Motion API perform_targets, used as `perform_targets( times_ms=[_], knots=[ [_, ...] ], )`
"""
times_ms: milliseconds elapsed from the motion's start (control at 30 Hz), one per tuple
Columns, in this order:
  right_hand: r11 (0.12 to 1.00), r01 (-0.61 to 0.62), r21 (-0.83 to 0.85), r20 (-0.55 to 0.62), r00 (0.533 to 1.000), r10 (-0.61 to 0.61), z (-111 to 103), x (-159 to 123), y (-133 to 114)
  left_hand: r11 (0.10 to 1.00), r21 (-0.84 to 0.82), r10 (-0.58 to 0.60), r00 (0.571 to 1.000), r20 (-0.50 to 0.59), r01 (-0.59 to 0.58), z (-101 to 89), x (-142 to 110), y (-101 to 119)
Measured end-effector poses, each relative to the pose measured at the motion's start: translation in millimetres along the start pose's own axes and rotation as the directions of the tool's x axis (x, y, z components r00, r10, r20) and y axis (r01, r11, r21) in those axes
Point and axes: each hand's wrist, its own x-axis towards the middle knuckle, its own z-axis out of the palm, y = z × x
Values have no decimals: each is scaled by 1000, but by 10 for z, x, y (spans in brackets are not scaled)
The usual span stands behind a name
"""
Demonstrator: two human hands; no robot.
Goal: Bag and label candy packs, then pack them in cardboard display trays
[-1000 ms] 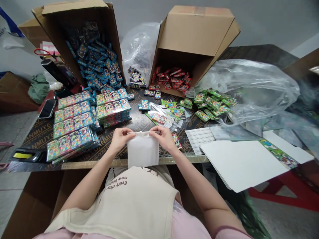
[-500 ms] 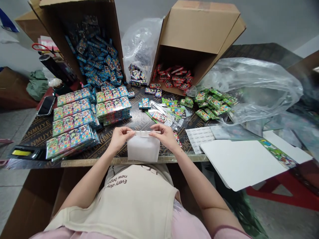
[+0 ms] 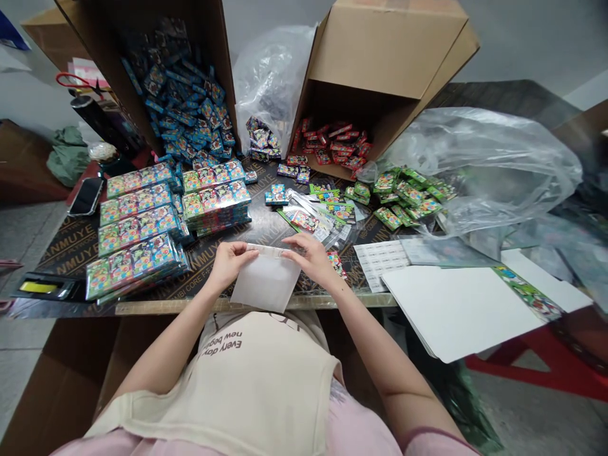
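A flat white packet with a narrow see-through strip along its top edge hangs tilted in front of me, over the table's front edge. My left hand pinches its upper left corner between thumb and fingers. At the upper right corner, the thumb of my right hand lies on the strip, its index finger raised a little above. Just beyond my hands are clear plastic bags with green printed headers and a small blue box.
Stacks of wrapped colourful packs stand on the left, near a phone. Cartons of blue boxes and red boxes are at the back. Green packs, a sticker sheet and white cards lie rightward.
The packet has tilted, its lower end swinging left. My right hand's fingers have loosened and lifted slightly at the top edge, while my left hand keeps its pinch. The view has shifted slightly.
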Motion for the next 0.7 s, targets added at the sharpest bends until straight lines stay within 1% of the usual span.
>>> perform_targets(
  times_ms=[100, 200, 233, 267, 300, 333, 400, 433, 467, 500, 533, 567, 600, 667, 700],
  knots=[
    [987, 105, -123, 37, 994, -101, 47, 30, -14, 1000, -1, 9, 1000, -6, -9, 23, 4, -33],
    [937, 186, -296, -28, 979, -203, 79, 46, -8, 999, -54, 0, 999, -32, -2, 41, 44, -115],
    [910, 196, -365, -51, 972, -230, 67, 42, 12, 997, -80, -13, 999, -37, 10, 44, 71, -160],
    [882, 180, -435, -80, 968, -236, 37, 28, 46, 993, -110, -38, 998, -51, 33, 45, 105, -215],
    [854, 129, -503, -116, 970, -215, -8, -3, 98, 988, -141, -72, 995, -72, 61, 45, 144, -277],
    [824, 46, -565, -161, 973, -165, -67, -55, 170, 982, -169, -107, 989, -99, 89, 44, 186, -343],
    [742, -177, -647, -257, 966, 7, -205, -231, 367, 969, -208, -166, 974, -156, 132, 39, 275, -477],
    [694, -282, -662, -293, 950, 107, -273, -352, 483, 965, -217, -185, 967, -177, 145, 38, 317, -538],
    [654, -360, -665, -304, 931, 203, -332, -485, 601, 963, -220, -197, 962, -187, 154, 38, 356, -594],
    [637, -409, -654, -299, 913, 279, -381, -619, 709, 962, -221, -206, 960, -189, 162, 42, 393, -643],
    [641, -442, -628, -299, 897, 325, -418, -741, 799, 959, -222, -217, 957, -190, 174, 52, 428, -685],
    [661, -465, -589, -312, 885, 344, -443, -840, 862, 957, -223, -230, 955, -188, 187, 72, 462, -721],
    [693, -478, -540, -345, 876, 336, -455, -905, 892, 955, -221, -242, 953, -183, 200, 104, 497, -752],
    [771, -457, -443, -444, 859, 254, -437, -916, 855, 951, -212, -263, 950, -168, 226, 212, 575, -801],
    [809, -416, -415, -474, 858, 198, -403, -863, 800, 950, -204, -272, 949, -158, 238, 289, 617, -821]
  ],
)
